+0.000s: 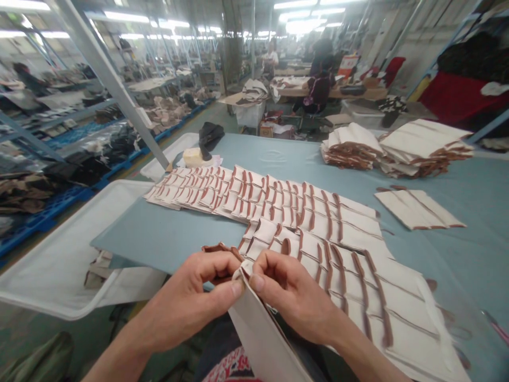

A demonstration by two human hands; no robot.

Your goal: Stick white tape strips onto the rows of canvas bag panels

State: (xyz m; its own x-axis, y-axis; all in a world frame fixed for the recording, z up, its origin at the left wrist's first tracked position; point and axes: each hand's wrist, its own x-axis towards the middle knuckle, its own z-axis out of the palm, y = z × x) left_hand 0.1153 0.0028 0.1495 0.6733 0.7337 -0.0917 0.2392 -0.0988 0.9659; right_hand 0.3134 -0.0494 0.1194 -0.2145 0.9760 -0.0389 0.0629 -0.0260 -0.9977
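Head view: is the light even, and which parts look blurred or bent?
In the head view, ceiling lamps are blown out to white glare, yet light on the blue table is soft, with hardly any shadows; the left hand and right hand pinching the cream fabric piece look sharp; the seated person far behind is soft; the grey shelf post leans, likely wide-angle distortion.

Work table (170, 233), pale blue covering, fills the centre and right of frame. An upper row (258, 199) of overlapped cream pieces with brown trim crosses the centre. A lower row (358, 281) touches it, running toward lower right. Two stacks (350, 146) sit at upper right, with a flat pile (417, 209) below them. A dark cloth (209, 135) and a yellowish block (193, 156) lie upper centre-left.
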